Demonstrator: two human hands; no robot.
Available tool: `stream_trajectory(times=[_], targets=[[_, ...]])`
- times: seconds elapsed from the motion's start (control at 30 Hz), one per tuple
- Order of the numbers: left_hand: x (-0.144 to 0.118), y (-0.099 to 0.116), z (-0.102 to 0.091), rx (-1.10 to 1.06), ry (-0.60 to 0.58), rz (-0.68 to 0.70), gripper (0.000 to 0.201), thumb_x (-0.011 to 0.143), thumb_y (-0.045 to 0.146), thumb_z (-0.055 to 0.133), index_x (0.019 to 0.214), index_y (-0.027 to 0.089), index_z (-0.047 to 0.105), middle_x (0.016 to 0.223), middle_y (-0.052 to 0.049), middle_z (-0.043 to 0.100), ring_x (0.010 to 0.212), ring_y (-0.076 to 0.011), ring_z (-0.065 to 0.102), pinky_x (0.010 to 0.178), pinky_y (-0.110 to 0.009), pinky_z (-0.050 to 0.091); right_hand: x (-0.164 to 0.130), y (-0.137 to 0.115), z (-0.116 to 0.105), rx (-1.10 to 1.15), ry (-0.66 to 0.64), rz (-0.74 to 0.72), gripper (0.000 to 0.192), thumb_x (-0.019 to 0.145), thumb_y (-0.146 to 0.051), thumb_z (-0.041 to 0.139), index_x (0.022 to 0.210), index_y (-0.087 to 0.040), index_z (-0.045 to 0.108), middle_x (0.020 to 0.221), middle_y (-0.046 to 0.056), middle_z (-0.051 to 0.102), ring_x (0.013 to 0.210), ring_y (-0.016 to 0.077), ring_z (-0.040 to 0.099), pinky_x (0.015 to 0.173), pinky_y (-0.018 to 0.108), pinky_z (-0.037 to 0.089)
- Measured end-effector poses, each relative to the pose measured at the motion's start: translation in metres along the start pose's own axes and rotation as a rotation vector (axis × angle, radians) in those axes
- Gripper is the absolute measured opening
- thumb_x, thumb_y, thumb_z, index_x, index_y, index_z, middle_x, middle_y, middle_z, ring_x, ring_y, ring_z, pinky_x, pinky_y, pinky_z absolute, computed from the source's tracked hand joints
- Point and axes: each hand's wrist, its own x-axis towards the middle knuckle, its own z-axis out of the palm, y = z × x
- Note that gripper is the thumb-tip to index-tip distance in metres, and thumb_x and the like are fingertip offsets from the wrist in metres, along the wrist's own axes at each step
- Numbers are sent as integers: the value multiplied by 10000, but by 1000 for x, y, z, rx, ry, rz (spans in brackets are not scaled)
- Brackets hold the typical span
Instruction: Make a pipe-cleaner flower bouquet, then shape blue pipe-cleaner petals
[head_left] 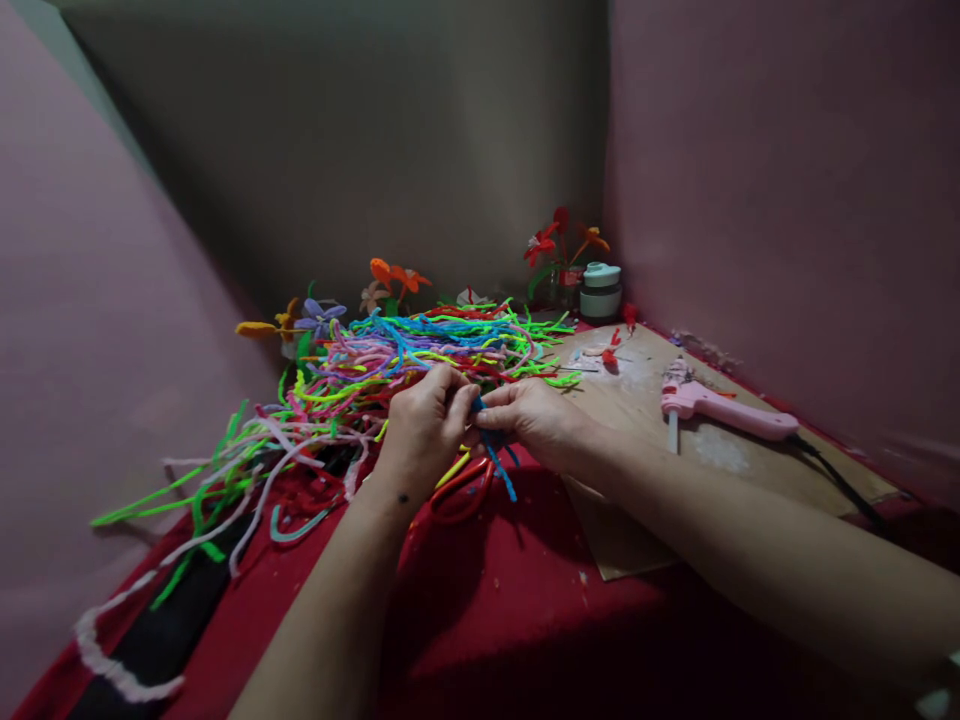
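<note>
Close together at the centre, my left hand (431, 412) and my right hand (529, 420) both pinch a blue pipe cleaner (500, 468). Its loose ends hang below the fingers, while the part between the fingertips is mostly hidden. Just beyond my hands lies a big heap of coloured pipe cleaners (420, 345) in green, pink, blue, yellow and red. Under my hands, red-handled scissors (454, 515) rest on the red cloth (517, 600), their blades out of sight.
A pink glue gun (739, 412) with a black cord lies on a brown board (622, 480) to the right. A lidded bottle (600, 293) and red pipe-cleaner flowers (544, 243) stand at the back. More flowers (321, 318) are behind the heap. Pink walls rise at both sides.
</note>
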Motion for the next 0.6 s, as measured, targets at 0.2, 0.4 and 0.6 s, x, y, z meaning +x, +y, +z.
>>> stream_trajectory(times=[0.2, 0.4, 0.6], targets=[[5, -5, -9, -657, -256, -346, 198, 682, 314, 661, 770, 148, 600, 517, 49, 521, 405, -57, 422, 396, -169, 308, -3, -5, 1, 9, -2, 61, 110, 598, -167, 708, 621, -83, 640, 540, 26, 627, 440, 101, 566, 491, 225, 455], [5, -3, -5, -794, -89, -433, 177, 630, 264, 690, 621, 127, 578, 423, 45, 495, 359, -45, 409, 376, -157, 315, -2, -2, 0, -11, -19, 11, 116, 675, -198, 663, 640, -88, 654, 549, 21, 621, 445, 82, 550, 496, 215, 445], [5, 0, 2, -819, 2, -457, 175, 646, 256, 668, 611, 144, 539, 398, 66, 432, 349, -43, 390, 368, -150, 286, -5, -4, 7, -40, 48, -36, 160, 717, -132, 611, 561, -100, 623, 505, 1, 586, 419, 62, 502, 485, 211, 412]])
